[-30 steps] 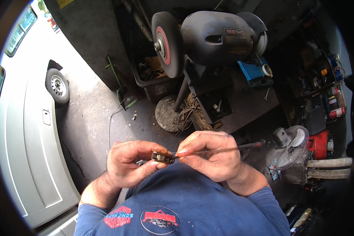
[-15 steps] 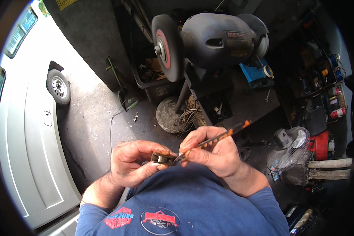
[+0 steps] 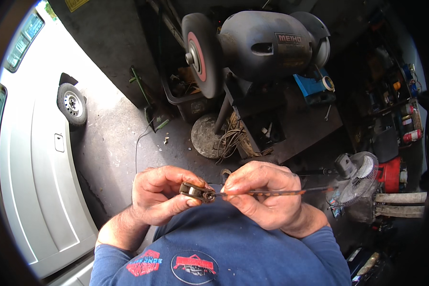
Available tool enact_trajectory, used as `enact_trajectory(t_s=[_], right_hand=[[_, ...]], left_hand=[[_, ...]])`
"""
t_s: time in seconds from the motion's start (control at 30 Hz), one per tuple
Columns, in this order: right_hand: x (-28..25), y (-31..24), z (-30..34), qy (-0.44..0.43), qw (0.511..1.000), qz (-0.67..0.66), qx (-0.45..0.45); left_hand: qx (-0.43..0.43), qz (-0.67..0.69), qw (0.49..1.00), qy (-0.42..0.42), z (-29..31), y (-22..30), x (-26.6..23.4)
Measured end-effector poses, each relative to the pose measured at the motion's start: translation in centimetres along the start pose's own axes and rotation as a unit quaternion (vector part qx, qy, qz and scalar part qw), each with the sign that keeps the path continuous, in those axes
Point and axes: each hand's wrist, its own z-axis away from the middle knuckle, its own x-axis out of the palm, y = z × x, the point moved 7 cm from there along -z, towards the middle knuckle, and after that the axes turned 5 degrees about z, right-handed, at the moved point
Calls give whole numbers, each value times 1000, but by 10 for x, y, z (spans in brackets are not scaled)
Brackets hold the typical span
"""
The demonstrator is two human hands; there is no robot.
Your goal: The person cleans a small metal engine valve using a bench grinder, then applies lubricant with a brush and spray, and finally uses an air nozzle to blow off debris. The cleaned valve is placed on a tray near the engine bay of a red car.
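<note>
Pinched between the thumb and fingers of my left hand (image 3: 153, 194) is a small dark metal part with a bright roller (image 3: 192, 191) set in its middle and a round hole at its right end. My right hand (image 3: 268, 193) grips a long, thin dark strip with orange patches (image 3: 291, 192), whose exact kind I cannot tell. The strip points left and its narrow tip meets the holed end of the roller part; whether it sits inside the hole is too small to see. Both hands are in front of my blue shirt (image 3: 233, 243).
Ahead stands a bench grinder (image 3: 267, 47) on a metal stand, its wheel (image 3: 202, 55) facing left. A black bin (image 3: 190, 107) and coiled cable (image 3: 231, 138) lie below. A fan (image 3: 360, 174) is at right, a white vehicle (image 3: 38, 167) at left.
The strip has swung from slanting up to the right to nearly level, as my right hand turned. The roller part has tilted slightly in my left hand, showing its holed end.
</note>
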Motion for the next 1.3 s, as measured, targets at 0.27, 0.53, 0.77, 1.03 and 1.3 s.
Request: enact_trajectory(t_s=[0.27, 0.53, 0.77, 1.03, 1.3], right_hand=[[9, -10, -5, -10, 977, 197, -74], [7, 60, 2, 26, 909, -390, 145], [2, 59, 14, 89, 963, -246, 69], [4, 59, 9, 84, 981, -162, 64], [0, 52, 7, 92, 993, -62, 44]], left_hand=[[42, -159, 983, -85, -7, 0, -3], [-98, 80, 992, -7, -10, -26, -10], [-202, 273, 940, 29, -10, -56, -14], [-272, 247, 929, -43, -5, -64, 0], [-264, 234, 935, -39, 3, -56, 6]])
